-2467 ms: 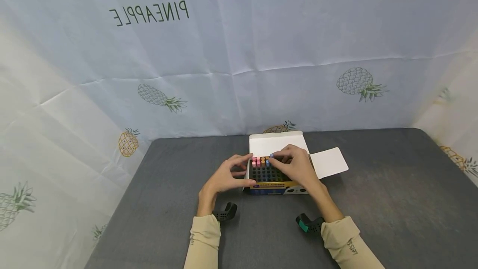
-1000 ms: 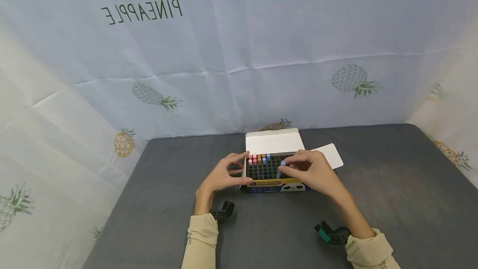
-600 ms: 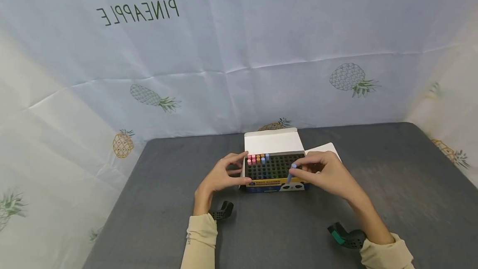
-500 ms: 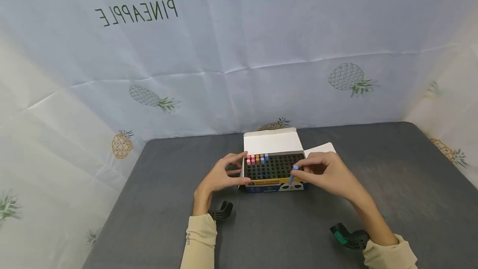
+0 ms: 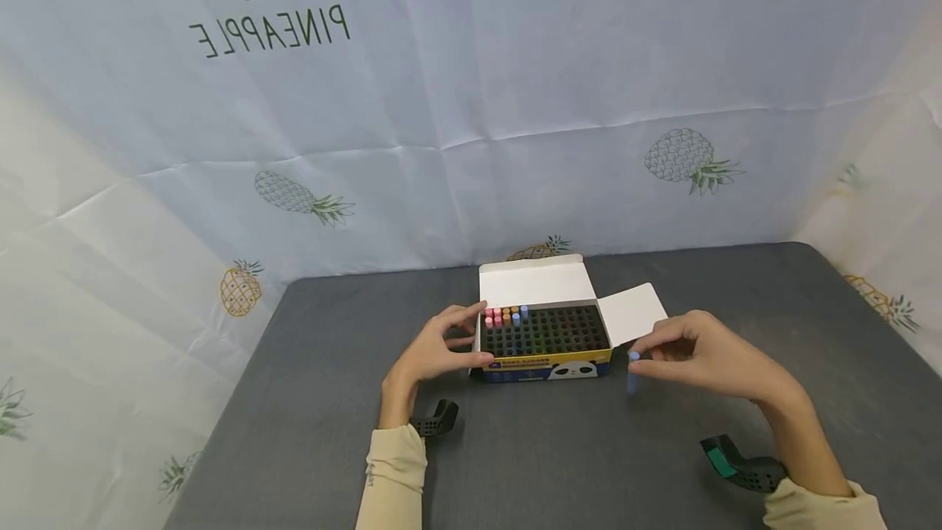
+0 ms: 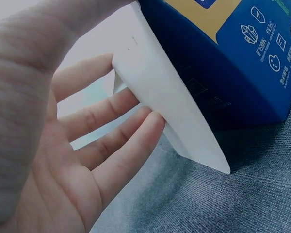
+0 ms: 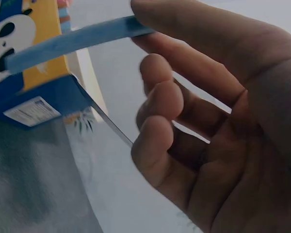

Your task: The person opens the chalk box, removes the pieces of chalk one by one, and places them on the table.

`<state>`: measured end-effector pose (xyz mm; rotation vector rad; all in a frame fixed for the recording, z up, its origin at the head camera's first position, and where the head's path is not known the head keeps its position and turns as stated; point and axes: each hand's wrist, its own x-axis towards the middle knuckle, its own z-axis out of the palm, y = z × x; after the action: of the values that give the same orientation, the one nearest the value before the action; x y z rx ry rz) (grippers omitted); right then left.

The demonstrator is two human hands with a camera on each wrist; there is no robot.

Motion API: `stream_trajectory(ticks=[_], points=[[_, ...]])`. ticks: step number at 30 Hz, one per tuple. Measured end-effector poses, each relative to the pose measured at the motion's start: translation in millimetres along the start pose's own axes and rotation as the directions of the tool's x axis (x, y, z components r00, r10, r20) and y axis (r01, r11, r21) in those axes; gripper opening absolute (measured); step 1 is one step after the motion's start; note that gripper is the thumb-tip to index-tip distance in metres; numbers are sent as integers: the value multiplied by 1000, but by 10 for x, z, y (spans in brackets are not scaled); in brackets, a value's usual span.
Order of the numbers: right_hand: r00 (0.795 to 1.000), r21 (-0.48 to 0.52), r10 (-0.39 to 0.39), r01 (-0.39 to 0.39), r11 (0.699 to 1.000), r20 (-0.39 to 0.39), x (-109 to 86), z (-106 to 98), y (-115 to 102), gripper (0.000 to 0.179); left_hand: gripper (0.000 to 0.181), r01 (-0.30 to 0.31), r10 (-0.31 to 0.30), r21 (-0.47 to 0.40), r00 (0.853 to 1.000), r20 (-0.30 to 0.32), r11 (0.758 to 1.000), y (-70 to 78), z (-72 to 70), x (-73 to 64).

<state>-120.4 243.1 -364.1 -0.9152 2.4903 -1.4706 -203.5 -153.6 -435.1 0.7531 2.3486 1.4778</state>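
In the head view, with the box (image 5: 515,372) as dial centre: left hand (image 5: 434,348) at 9 o'clock, fingers nearly straight and spread, fingertips touching the white end flap (image 6: 155,92); right hand (image 5: 710,360) near 3 o'clock, thumb and forefinger pinched on one blue stick (image 5: 633,379), remaining fingers curled; the stick hangs near-upright between 3 and 4 o'clock, apart from the box; pink, orange and blue sticks (image 5: 506,319) stand in the holder at 10 o'clock; white lid (image 5: 536,285) raised at 12 o'clock.

One blue stick (image 5: 633,380) is held upright, just right of an open yellow-and-blue box (image 5: 533,369) with pink, orange and blue sticks (image 5: 506,320) standing back-left.
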Motion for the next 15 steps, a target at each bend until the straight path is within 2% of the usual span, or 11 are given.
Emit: stream_trajectory(ticks=[6,11,15], points=[[995,-14,38,-37,999,94,-124,-151,92,13,80,7,-7,10,1000,-1,1000,19,5,-6],[991,-80,79,-70,994,109,-206,-235,237,8,80,5,-5,11,1000,-4,1000,23,7,-10],[982,-84,140,-130,988,125,-239,-273,372,10,80,8,-8,8,1000,-1,1000,17,2,-10]])
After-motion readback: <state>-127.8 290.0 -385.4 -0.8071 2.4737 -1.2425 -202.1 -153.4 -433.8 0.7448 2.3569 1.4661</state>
